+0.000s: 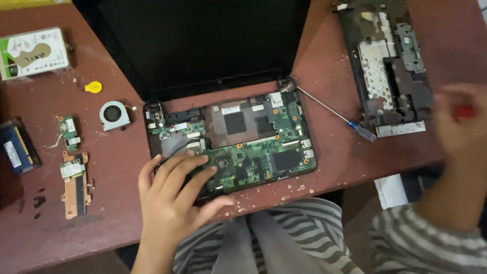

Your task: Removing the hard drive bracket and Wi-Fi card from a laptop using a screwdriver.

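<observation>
Nearest the camera, the left hand (172, 195) lies flat, fingers spread, gripping nothing, on the front-left corner of the opened laptop base (231, 142), whose long axis runs along the bench's (111, 167) front edge, screen (203, 40) tipped back. Just right lies a screwdriver (335, 112), tip toward the hinge. Beyond it sits the removed casing (388, 61). A fan (113, 114) sits left. The blurred right hand (459, 124), raised over the right edge, closes on something red.
</observation>
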